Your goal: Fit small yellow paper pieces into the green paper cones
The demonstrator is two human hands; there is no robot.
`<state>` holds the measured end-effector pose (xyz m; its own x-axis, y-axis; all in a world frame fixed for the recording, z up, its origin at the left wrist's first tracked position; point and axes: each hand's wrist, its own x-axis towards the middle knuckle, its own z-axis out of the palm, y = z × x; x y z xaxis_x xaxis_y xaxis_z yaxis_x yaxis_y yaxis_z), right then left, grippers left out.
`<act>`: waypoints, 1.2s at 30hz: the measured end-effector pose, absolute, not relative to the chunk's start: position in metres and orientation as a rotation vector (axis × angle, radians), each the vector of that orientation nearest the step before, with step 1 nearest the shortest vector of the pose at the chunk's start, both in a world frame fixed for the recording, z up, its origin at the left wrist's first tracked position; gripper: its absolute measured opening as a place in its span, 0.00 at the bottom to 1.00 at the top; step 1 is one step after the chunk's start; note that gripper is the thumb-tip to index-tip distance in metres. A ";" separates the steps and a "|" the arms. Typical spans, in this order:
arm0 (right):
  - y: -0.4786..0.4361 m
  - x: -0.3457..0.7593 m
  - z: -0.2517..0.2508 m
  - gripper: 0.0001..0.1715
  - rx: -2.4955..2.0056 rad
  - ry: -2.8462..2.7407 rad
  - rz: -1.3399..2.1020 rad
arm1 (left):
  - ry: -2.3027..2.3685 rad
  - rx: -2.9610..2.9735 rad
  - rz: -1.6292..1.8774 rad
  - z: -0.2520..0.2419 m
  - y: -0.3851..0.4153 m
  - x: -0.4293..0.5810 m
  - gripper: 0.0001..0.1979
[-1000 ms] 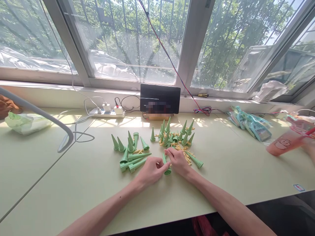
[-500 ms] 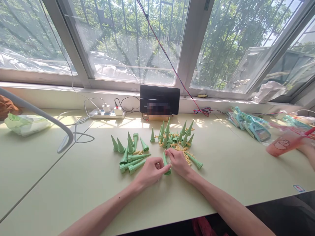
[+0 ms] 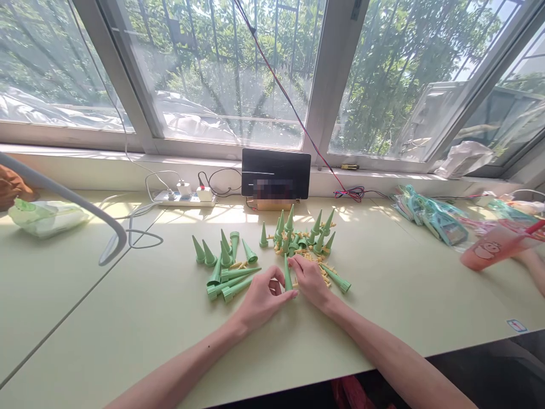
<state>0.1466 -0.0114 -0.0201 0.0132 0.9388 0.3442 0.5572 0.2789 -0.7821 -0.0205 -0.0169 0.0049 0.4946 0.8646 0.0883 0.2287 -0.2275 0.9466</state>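
Observation:
My left hand (image 3: pixel 266 294) grips a green plastic cone spike (image 3: pixel 288 275) near its wide lower end, thumb across the base and fingers curled behind. The spike's tip points up and away from me. Close against the spike's right side, my right hand (image 3: pixel 310 278) is closed in a pinch; what its fingertips hold, if anything, is hidden. Beyond and right of that hand lies a heap of small yellow plastic pieces (image 3: pixel 313 262). Loose green spikes (image 3: pixel 238 282) lie left of my left hand, and others stand (image 3: pixel 205 254) behind them.
Several upright green spikes with yellow pieces (image 3: pixel 317 227) stand beyond my hands. Farther back are a dark tablet (image 3: pixel 276 170) and a power strip (image 3: pixel 185 197). On the right are bagged items (image 3: pixel 443 221), a pink drink cup (image 3: pixel 489 250) and another person's arm (image 3: pixel 532 264).
The held spike has tipped more upright, so its open base no longer faces me. My left fingers have shifted slightly around it. My right hand stays nearly in place.

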 end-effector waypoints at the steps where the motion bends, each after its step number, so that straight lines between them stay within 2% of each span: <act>1: -0.011 0.147 -0.020 0.22 -1.390 -1.657 0.536 | 0.923 1.711 0.802 0.004 -0.017 -0.020 0.18; 7: -0.011 0.147 -0.022 0.22 -1.385 -1.641 0.533 | 0.889 1.619 0.817 0.001 -0.017 -0.019 0.29; 11: -0.011 0.146 -0.023 0.22 -1.383 -1.641 0.537 | 0.889 1.622 0.804 0.001 -0.017 -0.018 0.32; 26: -0.013 0.144 -0.021 0.23 -1.401 -1.644 0.531 | 0.910 1.875 0.805 -0.006 -0.019 -0.018 0.14; 36: -0.014 0.144 -0.019 0.22 -1.415 -1.638 0.560 | 0.849 2.141 0.835 -0.008 -0.019 -0.020 0.08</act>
<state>0.1436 -0.0137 -0.0185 0.0308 0.9469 0.3199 0.5526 0.2506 -0.7949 -0.0204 -0.0190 -0.0084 0.5817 0.7536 0.3061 0.3190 -0.5575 0.7664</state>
